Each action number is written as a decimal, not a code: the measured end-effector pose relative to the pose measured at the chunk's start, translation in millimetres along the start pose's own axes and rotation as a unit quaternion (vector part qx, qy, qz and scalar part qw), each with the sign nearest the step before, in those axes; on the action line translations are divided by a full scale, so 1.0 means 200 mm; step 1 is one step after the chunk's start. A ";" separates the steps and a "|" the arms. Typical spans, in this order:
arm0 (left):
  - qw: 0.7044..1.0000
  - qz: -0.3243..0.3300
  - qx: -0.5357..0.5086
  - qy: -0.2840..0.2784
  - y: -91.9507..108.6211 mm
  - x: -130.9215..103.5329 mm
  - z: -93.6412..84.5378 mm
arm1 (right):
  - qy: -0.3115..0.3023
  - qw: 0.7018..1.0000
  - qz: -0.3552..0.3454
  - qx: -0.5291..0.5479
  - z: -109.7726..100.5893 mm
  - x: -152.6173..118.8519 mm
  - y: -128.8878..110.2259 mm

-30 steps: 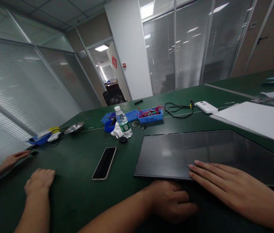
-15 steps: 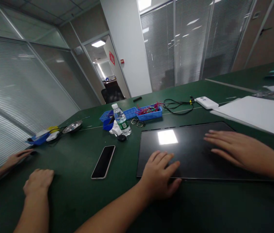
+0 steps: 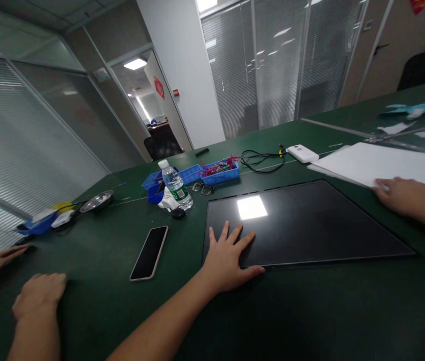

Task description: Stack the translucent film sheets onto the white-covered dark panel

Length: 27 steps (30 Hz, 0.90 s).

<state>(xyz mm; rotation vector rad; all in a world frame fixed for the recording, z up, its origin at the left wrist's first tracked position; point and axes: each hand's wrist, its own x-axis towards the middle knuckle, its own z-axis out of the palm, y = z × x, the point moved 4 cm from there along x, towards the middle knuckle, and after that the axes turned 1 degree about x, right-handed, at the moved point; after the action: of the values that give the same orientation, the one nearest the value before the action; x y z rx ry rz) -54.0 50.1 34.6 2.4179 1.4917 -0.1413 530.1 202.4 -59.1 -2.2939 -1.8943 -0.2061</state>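
A large black glossy panel (image 3: pixel 310 220) lies flat on the green table (image 3: pixel 310 311). My left hand (image 3: pixel 229 258) rests flat on its near left corner with fingers spread and holds nothing. My right hand (image 3: pixel 404 194) lies far to the right, off the panel, with its fingertips touching the near edge of a big white sheet (image 3: pixel 385 163). I see no grip on the sheet.
A phone (image 3: pixel 149 252) lies left of the panel. Behind it are a water bottle (image 3: pixel 174 184), blue trays (image 3: pixel 218 173) with small parts, glasses (image 3: pixel 200 188), a black cable (image 3: pixel 259 161) and a white box (image 3: pixel 302 153). Another person's hands (image 3: pixel 37 296) rest at the near left.
My right hand slid off the panel to the right, onto the white sheet's edge. My left hand moved up from the table onto the panel's corner. The view shifted right.
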 end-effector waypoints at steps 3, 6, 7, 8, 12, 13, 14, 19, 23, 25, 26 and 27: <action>1.000 0.001 -0.004 0.012 -0.01 0.00 0.01 | -0.052 0.998 0.047 0.000 -0.05 -0.05 -0.05; 0.999 0.000 -0.008 0.038 -0.03 0.00 0.02 | -0.066 0.995 0.078 -0.008 -0.13 -0.12 -0.10; 0.999 -0.002 -0.009 0.050 -0.03 0.00 0.03 | -0.066 0.994 0.085 -0.011 -0.15 -0.13 -0.11; 0.998 -0.003 -0.010 0.061 -0.04 0.00 0.04 | -0.064 0.994 0.093 -0.014 -0.18 -0.15 -0.13; 0.996 -0.007 -0.013 0.091 -0.05 0.00 0.05 | -0.059 0.991 0.116 -0.022 -0.25 -0.19 -0.17; 0.996 -0.007 -0.014 0.093 -0.05 0.00 0.05 | -0.060 0.991 0.118 -0.022 -0.26 -0.19 -0.18; 0.995 -0.008 -0.015 0.094 -0.05 0.00 0.05 | -0.061 0.991 0.119 -0.022 -0.27 -0.19 -0.18; 0.995 -0.027 -0.015 0.097 -0.04 0.00 0.05 | -0.063 0.990 0.122 -0.021 -0.29 -0.19 -0.19; 0.994 -0.044 -0.016 0.097 -0.04 -0.01 0.05 | -0.053 0.991 0.123 -0.017 -0.30 -0.20 -0.16; 0.994 -0.048 -0.019 0.100 -0.05 -0.01 0.05 | -0.033 0.992 0.118 -0.015 -0.29 -0.20 -0.13; 0.994 -0.049 -0.020 0.101 -0.05 -0.01 0.05 | -0.017 0.993 0.115 -0.015 -0.29 -0.20 -0.12; 0.994 -0.049 -0.021 0.100 -0.05 -0.01 0.05 | 0.004 0.993 0.116 -0.016 -0.29 -0.20 -0.11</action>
<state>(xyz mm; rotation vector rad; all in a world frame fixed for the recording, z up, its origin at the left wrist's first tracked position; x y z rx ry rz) -62.5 49.3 23.2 2.3844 1.6813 0.1158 499.9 155.0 -9.4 -2.5040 -1.6132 -0.2158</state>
